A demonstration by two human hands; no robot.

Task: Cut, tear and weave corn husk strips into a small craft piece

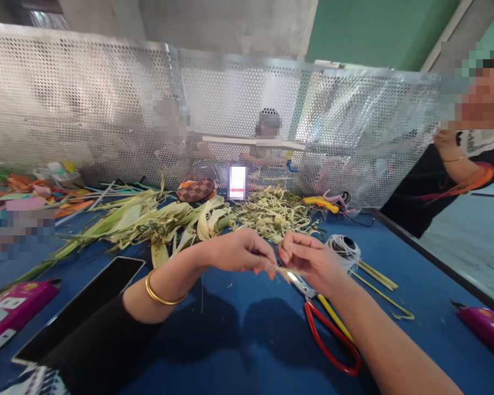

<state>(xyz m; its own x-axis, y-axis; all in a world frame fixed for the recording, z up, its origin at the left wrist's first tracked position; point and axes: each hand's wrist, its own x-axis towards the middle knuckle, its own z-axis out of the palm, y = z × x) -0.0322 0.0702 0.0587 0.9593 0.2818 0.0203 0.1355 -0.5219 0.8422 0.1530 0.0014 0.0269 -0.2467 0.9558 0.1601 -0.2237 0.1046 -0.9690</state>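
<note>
Between your two hands, a thin pale strip [286, 270] stretches over the blue table [239, 302]. Your left hand [245, 252] pinches one end in its fingertips. Your right hand [310, 255] curls just beside it, fingers bent, the strip reaching toward its underside; you cannot tell from this view whether it grips. Your hands are close together, with a small gap between their fingers.

Below your right hand lie the scissors [310, 293], blades pointing up toward the strip and handles toward you, the yellow one partly behind your forearm. Just beyond that hand on its right sits a spool [343, 252] of white string, with stalks [379, 274] beside it. Further right, your room ends at the table's dark edge [436, 264], with a purple power strip [486, 329] near it and a person [444, 186] outside it.

Beyond your hands, shreds [274, 211] lie heaped close by, and husks [148, 219] spread away to the left. Behind these, the mesh screen [107, 109] bounds your reach. Left of your left forearm, a dark panel [82, 307] lies slantwise. Your widest open room is the blue surface between your forearms, on your near side.
</note>
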